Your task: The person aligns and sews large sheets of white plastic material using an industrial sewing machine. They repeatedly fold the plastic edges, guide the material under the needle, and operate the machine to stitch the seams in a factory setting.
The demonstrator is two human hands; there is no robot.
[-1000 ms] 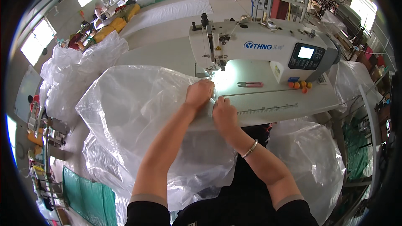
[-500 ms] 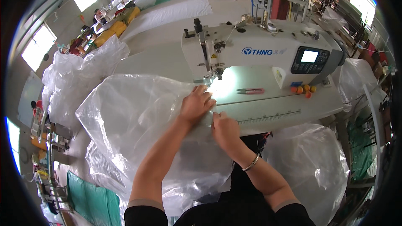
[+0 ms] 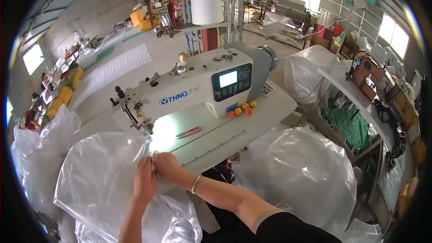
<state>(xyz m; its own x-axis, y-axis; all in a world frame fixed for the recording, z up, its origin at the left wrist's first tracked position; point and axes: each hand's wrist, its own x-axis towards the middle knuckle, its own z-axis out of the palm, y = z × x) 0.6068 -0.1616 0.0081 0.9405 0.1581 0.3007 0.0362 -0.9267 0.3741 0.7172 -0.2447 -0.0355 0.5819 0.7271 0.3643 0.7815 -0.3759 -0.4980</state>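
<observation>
A large clear plastic sheet (image 3: 96, 166), possibly a bag, lies bunched at the left of the sewing machine (image 3: 191, 85), its gathered edge running up under the lit needle area (image 3: 147, 128). Just in front of the presser foot, my left hand (image 3: 145, 181) has its fingers pressed together on this edge. My right hand (image 3: 165, 164), with a bracelet (image 3: 196, 183) at the wrist, is closed in a pinch on the same edge and touches or nearly touches the left. The fingertips are partly hidden.
Pink-handled thread snips (image 3: 189, 132) and several small orange and yellow balls (image 3: 243, 109) lie on the machine table, behind a printed ruler scale (image 3: 213, 148). More clear plastic (image 3: 297, 175) is heaped at the right. A white thread cone (image 3: 207, 9) stands behind; a brown sewing machine (image 3: 364, 72) is far right.
The head view has swung to the right. My left hand has drawn back from beside the needle to next to my right hand; both stay on the plastic edge.
</observation>
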